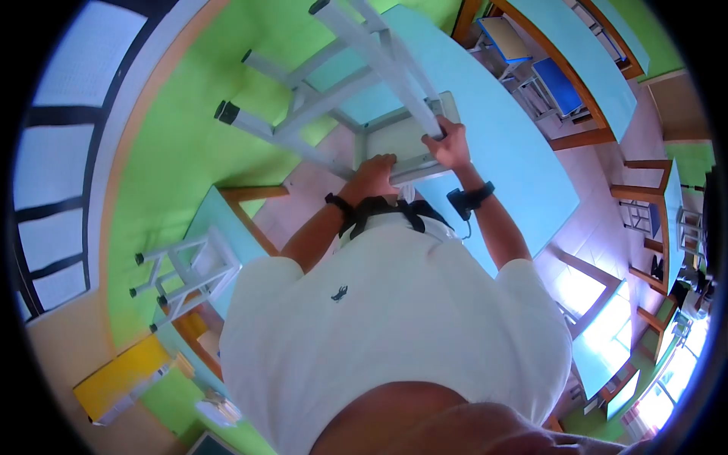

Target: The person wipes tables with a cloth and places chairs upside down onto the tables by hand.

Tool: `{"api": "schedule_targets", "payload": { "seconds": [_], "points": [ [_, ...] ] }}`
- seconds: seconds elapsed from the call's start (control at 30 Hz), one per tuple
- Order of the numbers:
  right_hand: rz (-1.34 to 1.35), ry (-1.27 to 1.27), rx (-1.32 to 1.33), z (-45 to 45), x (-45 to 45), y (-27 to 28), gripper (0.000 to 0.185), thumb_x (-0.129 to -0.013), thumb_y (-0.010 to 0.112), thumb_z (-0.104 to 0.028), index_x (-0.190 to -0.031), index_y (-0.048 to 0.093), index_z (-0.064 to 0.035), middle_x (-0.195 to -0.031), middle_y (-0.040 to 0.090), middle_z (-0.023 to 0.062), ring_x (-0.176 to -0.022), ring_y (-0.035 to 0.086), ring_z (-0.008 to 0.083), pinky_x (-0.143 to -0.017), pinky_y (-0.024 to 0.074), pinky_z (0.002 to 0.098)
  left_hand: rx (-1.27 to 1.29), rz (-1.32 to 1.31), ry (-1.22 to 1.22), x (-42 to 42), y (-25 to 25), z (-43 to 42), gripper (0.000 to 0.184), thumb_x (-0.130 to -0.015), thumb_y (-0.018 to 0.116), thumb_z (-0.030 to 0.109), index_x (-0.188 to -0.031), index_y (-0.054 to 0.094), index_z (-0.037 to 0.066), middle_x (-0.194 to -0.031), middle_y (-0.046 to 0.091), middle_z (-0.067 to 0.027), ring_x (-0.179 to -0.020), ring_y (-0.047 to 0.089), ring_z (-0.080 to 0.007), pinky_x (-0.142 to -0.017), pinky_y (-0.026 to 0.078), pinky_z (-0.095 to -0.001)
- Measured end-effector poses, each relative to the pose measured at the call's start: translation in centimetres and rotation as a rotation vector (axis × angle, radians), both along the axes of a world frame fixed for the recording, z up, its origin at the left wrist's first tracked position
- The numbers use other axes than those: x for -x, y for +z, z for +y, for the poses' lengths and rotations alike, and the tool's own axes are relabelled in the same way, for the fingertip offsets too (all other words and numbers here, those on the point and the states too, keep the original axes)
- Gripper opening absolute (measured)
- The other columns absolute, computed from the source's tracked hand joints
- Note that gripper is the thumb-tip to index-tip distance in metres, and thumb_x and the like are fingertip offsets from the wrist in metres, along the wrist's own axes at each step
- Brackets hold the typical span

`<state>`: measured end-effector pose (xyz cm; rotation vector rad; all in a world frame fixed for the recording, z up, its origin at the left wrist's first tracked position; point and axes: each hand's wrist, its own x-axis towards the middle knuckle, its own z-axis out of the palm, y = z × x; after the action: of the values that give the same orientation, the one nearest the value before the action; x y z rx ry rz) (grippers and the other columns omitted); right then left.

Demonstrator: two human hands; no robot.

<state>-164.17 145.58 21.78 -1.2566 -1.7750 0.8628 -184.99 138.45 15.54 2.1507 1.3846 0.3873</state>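
A grey stool [404, 142] is upside down in front of me, its seat underside showing and its black-capped legs pointing up and away. My left hand [373, 176] grips the near edge of the seat beside one leg, fingers curled over the rim. Around another leg, close to where it joins the seat, my right hand [449, 144] is closed. The seat is over the near part of a light blue table [508, 159]; I cannot tell whether it rests on it. Each wrist wears a black band.
Another upturned stool [193, 269] stands on a blue table at the left. More blue-topped tables [584, 61] with wooden edges and stools [557, 85] beneath line the right. A green wall and windows [64, 152] are at far left; a person [696, 303] shows at far right.
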Motion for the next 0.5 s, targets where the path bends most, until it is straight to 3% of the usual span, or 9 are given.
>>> {"api": "schedule_targets", "payload": {
  "seconds": [0.23, 0.5],
  "points": [
    [0.095, 0.037, 0.046, 4.4, -1.1, -1.4, 0.023, -0.063, 0.065, -0.016, -0.075, 0.056, 0.0014, -0.055, 0.048, 0.0195, -0.048, 0.051, 0.0347, -0.050, 0.0427, 0.0389, 0.078, 0.043, -0.056, -0.5, -0.6, 4.5, 0.061, -0.063, 0.077, 0.036, -0.105, 0.055, -0.002, -0.094, 0.063, -0.0225, -0.090, 0.061, -0.0390, -0.080, 0.049, -0.0454],
    [0.072, 0.035, 0.060, 7.5, -1.4, -1.6, 0.028, -0.060, 0.066, -0.017, -0.079, 0.059, 0.0023, -0.061, 0.052, 0.0235, -0.055, 0.051, 0.0375, -0.055, 0.0426, 0.0420, 0.078, 0.088, -0.121, -0.8, -1.0, 7.5, 0.057, -0.065, 0.076, 0.037, -0.100, 0.055, -0.003, -0.091, 0.063, -0.0231, -0.086, 0.063, -0.0384, -0.074, 0.051, -0.0449]
  ]
}}
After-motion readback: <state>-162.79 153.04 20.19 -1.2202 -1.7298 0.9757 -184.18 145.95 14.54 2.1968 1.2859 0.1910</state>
